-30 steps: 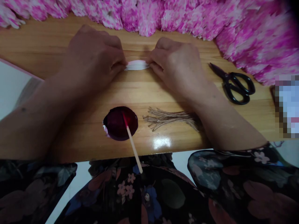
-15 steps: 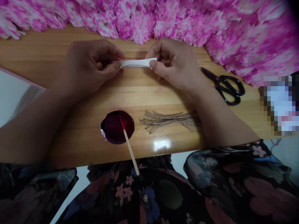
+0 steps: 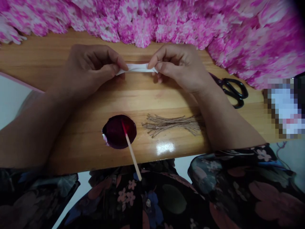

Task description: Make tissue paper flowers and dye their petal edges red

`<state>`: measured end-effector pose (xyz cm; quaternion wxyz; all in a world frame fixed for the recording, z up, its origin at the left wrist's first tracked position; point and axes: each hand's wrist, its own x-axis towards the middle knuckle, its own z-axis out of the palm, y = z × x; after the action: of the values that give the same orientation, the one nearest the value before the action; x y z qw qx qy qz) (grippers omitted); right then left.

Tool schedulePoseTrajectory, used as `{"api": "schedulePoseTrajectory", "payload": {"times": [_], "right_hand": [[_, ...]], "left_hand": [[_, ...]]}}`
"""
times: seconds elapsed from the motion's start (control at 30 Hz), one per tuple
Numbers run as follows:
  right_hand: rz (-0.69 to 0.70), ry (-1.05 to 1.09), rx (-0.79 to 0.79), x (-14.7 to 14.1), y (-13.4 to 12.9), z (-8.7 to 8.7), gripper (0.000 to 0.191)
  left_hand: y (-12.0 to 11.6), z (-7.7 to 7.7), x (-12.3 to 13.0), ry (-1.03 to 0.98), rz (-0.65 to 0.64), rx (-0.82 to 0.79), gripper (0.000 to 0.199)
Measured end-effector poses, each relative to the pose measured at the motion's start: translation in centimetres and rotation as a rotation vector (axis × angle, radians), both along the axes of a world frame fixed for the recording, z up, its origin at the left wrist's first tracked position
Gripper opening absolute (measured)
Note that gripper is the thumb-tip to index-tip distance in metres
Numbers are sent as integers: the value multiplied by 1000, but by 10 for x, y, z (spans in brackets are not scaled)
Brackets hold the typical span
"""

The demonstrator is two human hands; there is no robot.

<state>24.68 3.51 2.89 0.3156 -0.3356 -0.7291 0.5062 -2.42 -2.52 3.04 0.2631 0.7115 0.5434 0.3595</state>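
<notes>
A narrow folded white strip (image 3: 138,67) is stretched level between my two hands, above the wooden table. My left hand (image 3: 95,66) pinches its left end between thumb and fingers. At the right end, my right hand (image 3: 178,65) grips it with thumb and forefinger. Nearer to me lies a round dish of dark red liquid (image 3: 114,132), with a wooden stick (image 3: 133,157) leaning in it, its tip stained red. Right of the dish is a bundle of thin brown twigs (image 3: 171,124), partly hidden behind my right forearm.
Pink and white ruffled flowers (image 3: 143,22) line the table's far edge. Black-handled scissors (image 3: 235,89) lie beyond my right forearm, their blades partly covered. A blurred, pixelated object (image 3: 287,108) is at the far right. The wooden table (image 3: 83,152) has its edge near my lap.
Both hands have shifted their grip on the white strip, and its ends now tilt downward. My right wrist covers more of the scissors' blades.
</notes>
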Motion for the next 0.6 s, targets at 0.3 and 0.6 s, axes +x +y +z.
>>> {"api": "schedulePoseTrajectory", "payload": {"times": [0.3,0.6], "right_hand": [[-55,-82,87,-6,14,-15,34],[-46,-280,418,-8,-5,-1,5]], "left_hand": [[9,-15,-5,151,-72,126,58],[14,-19,-8,427,-138,269,62]]}}
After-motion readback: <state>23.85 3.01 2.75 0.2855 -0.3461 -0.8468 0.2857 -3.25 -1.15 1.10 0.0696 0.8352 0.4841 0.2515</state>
